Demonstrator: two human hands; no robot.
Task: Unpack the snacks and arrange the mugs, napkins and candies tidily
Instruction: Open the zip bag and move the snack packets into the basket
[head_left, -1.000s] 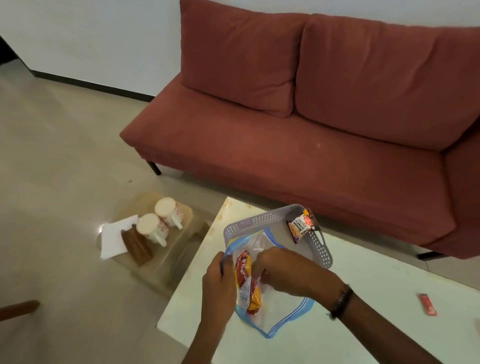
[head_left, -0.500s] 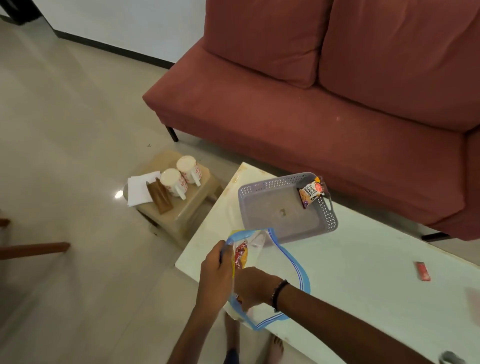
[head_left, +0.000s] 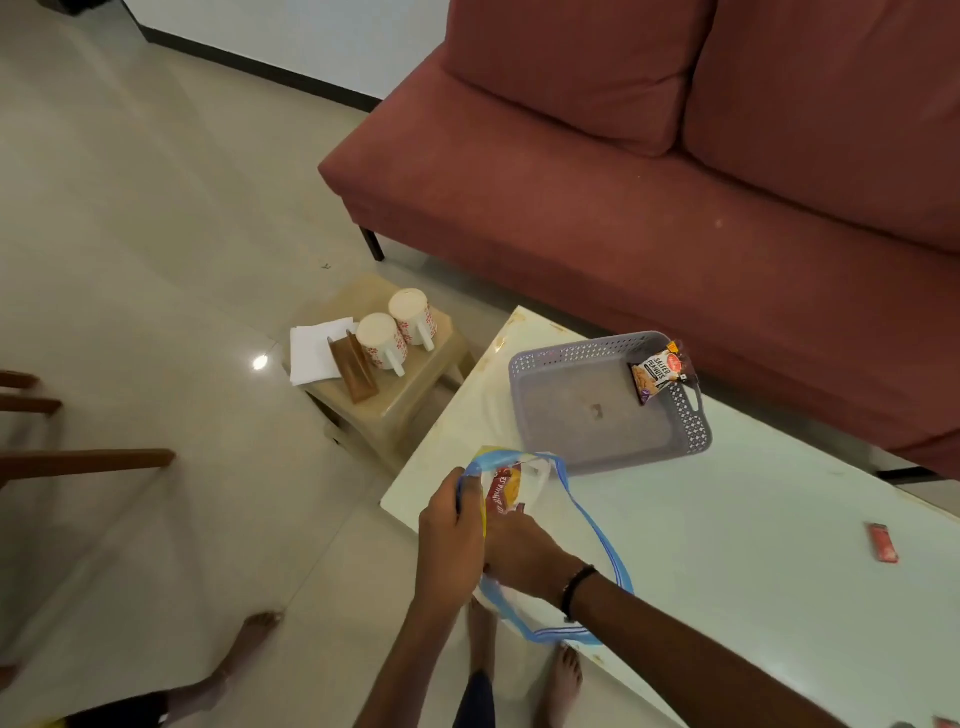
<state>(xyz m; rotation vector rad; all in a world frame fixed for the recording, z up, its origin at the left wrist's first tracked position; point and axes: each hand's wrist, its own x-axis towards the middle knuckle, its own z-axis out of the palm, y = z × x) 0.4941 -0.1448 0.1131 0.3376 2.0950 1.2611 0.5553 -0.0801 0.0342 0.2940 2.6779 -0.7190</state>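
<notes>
The step in hand looks like the unpacking: a snack is coming out of the bag. The left hand has its grip curled round the bag's blue-edged mouth, holding it up over the near corner of the counter. The right hand reaches into the opening; its fingers are hidden inside the bag, so I cannot tell whether its grip is pinching the snack or merely touching it.

The snack, a red and yellow packet, stands in the bag just beside the left hand. Its long axis runs nearly upright, leaning a little, with its top end toward the mouth and the basket.

The basket sits just beyond the bag on the counter, with one peanut packet propped in its far right corner. My guess is that the next move calls for a firm hold on the snack, a pull along its long axis out through the mouth, then a short carry to the basket.

The mugs stand mouth-down on a stool left of the counter, handles toward the camera, beside the napkins. A red candy lies well apart to the right.
</notes>
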